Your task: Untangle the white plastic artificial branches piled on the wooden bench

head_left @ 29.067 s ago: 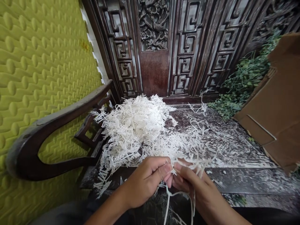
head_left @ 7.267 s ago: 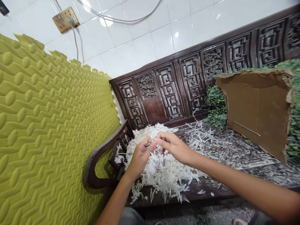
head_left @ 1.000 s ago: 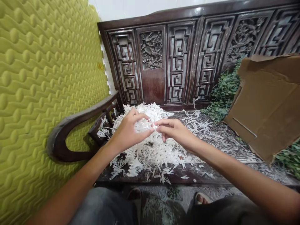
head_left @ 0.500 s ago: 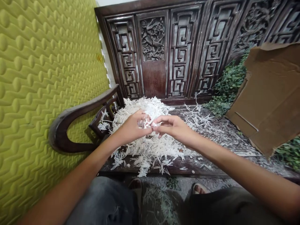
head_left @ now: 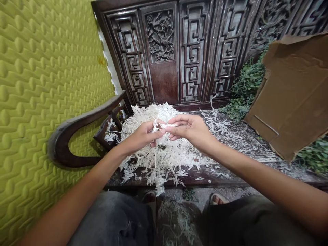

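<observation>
Between my two hands is a thin white plastic plant stem (head_left: 160, 126), partly covered by the fingers. My left hand (head_left: 145, 135) pinches it from the left, thumb against fingers. From the right my right hand (head_left: 191, 130) grips the same stem, its fingertips almost meeting the left ones. Just below and behind them spreads a heap of white artificial fern-like sprigs (head_left: 153, 160) on the dark wooden bench. Fine details of the stem are too small to make out.
A curved wooden armrest (head_left: 61, 143) borders the left side, by a yellow foam mat (head_left: 51, 68). The carved bench back (head_left: 164, 78) rises behind. Loose white stems (head_left: 217, 124), green artificial foliage (head_left: 248, 82) and a cardboard sheet (head_left: 294, 95) lie right. White scraps (head_left: 179, 218) litter the floor.
Half a minute ago the hands worked nearer my body, at the bench's front edge. Over the last second, the left hand's wide grip has narrowed on the stem; the view has tipped slightly down.
</observation>
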### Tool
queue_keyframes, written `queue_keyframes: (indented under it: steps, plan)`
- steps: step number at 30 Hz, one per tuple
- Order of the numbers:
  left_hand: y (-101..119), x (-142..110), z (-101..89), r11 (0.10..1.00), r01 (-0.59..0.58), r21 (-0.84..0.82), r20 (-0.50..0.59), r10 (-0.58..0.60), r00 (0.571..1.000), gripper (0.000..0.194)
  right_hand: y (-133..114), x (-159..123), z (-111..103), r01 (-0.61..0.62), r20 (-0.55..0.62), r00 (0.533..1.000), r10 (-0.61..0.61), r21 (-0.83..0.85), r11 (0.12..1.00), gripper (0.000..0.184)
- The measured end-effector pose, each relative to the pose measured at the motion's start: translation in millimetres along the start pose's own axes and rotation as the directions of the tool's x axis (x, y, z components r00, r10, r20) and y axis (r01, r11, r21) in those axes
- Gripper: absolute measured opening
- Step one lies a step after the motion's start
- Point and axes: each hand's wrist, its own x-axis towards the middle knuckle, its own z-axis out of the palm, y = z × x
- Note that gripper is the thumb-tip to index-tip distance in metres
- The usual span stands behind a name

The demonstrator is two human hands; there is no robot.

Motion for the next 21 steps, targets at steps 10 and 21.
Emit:
queue_keyframes:
  steps: [10,21]
  plan:
    - [2.2,-1.0,1.2,0.942,-0.037,0.332,-0.144,0.089,0.986,0.026,-0.4,1.7,-10.5,0.037,0.148,0.989,-0.014,-0.152,0.988,0.029]
    - [-5.2,3.8,4.3,0.925,-0.178,0.337,0.188,0.119,0.975,0.017,13.3,3.0,-14.4,0.177,0.425,0.904,0.041,-0.459,0.87,0.029]
